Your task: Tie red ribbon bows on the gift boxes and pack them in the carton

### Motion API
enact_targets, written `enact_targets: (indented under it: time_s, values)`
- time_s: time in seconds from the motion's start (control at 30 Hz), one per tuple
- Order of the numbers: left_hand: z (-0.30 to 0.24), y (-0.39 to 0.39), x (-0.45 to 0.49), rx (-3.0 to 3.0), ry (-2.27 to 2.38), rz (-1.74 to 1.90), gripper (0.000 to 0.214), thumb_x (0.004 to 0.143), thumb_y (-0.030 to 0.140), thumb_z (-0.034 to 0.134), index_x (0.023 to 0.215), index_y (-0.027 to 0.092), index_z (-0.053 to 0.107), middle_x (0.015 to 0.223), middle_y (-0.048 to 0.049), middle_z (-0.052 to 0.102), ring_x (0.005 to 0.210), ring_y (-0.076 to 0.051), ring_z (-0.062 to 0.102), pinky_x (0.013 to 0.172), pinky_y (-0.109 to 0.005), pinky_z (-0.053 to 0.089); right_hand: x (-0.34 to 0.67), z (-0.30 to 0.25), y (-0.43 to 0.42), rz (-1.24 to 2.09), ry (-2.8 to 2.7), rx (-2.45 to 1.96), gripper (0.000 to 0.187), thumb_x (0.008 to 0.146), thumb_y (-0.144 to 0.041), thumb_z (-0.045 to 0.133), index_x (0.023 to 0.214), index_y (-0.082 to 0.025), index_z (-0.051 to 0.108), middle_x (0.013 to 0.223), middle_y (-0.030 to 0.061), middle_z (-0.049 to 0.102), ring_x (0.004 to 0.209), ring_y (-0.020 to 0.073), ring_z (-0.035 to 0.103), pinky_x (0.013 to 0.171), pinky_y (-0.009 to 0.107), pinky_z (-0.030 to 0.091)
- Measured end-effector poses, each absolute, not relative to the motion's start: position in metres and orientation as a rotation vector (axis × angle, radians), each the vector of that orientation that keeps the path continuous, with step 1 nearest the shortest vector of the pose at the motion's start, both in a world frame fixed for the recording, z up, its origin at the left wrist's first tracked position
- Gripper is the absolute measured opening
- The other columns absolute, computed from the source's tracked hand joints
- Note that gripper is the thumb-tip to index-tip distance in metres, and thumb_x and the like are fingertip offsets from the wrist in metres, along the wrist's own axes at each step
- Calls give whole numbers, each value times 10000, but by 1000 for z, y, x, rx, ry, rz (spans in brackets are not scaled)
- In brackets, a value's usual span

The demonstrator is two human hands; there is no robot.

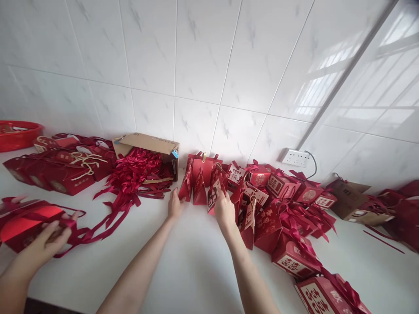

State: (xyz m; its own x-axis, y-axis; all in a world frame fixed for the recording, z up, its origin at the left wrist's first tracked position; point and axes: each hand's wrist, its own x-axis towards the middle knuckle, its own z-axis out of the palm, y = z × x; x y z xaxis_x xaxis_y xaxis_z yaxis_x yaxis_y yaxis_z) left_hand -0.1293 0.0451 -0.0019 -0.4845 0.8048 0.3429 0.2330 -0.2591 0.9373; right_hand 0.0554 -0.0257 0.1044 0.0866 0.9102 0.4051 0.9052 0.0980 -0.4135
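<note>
An unfolded red gift box (199, 176) with open flaps and a gold loop stands on the white table near the wall. My left hand (175, 206) presses against its left side, fingers together on the red card. My right hand (224, 210) grips its right side by a flap printed with white characters. Finished red boxes with ribbons and white tags (281, 205) crowd the table just right of my right hand.
A cardboard carton (149, 144) spills red ribbons (131, 176) left of the box. Flat red bags with cord handles (62, 168) and a red basket (16, 133) lie far left. Another person's hand (44, 244) holds a red box at lower left. A wall socket (294, 157) sits behind.
</note>
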Motion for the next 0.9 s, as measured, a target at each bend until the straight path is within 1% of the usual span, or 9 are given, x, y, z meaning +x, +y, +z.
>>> enact_targets:
  time_s: [0.1,0.13,0.27,0.37,0.43,0.53,0.63,0.77,0.9]
  values:
    - [-11,33,-134,1076,1578,1922,304,799,278,643,1058,149,551,1121,-101,579,1078,-248,559,958,-466,444,50,105,-65,-163,-1742,-1536,470,863,-71,367,1276,-197,550,1284,158,585,1064,268,644,801,385,570]
    - [-14,26,-135,1008,1586,1954,295,822,296,615,1065,149,536,1108,-98,572,1058,-242,561,943,-465,451,43,103,-76,-200,-1767,-1438,461,863,-82,391,1278,-207,549,1303,148,577,1081,261,636,811,370,573]
    - [-19,-8,-139,831,1590,2029,232,902,332,450,1080,186,480,1091,-80,554,1040,-213,555,940,-441,447,-7,86,-88,-63,-2066,-1406,522,836,-29,399,1332,-164,494,1324,175,561,917,244,692,653,322,600]
    - [-13,-35,-135,874,1548,2050,236,887,320,388,1092,225,458,1171,-82,539,1141,-202,520,1010,-407,405,-47,74,-72,49,-2227,-1544,519,847,-25,400,1354,-114,465,1344,222,526,979,276,675,636,340,603]
    - [-8,-48,-131,979,1503,2019,294,854,333,416,1124,227,467,1244,-95,529,1205,-215,496,1036,-395,392,-60,73,-61,103,-2250,-1563,524,862,-54,424,1382,-120,429,1370,233,490,1035,282,651,680,347,601]
    - [-4,-56,-126,1120,1473,1912,437,804,378,506,1210,225,456,1328,-123,506,1230,-253,502,992,-392,445,-47,82,-54,144,-2199,-1443,515,882,-175,508,1390,-188,422,1380,210,461,1140,281,585,785,358,577]
    - [-6,-51,-124,1200,1507,1817,610,710,363,629,1267,225,423,1326,-139,516,1207,-295,528,968,-427,469,0,93,-49,-22,-1910,-1360,425,907,-287,493,1317,-175,489,1364,191,437,1251,278,470,968,408,480]
    - [-7,-43,-124,1271,1599,1770,696,589,216,674,1244,209,441,1304,-151,521,1255,-354,469,1064,-515,358,68,97,-35,-259,-1499,-1611,439,875,-186,440,1305,-93,445,1313,245,402,1279,346,384,999,552,384]
    - [4,-48,-123,1361,1616,1818,726,572,173,634,1259,203,401,1436,-152,383,1381,-360,286,1142,-526,207,102,96,-27,-337,-1423,-1680,454,858,-138,408,1311,-122,426,1336,240,370,1267,356,382,978,573,364]
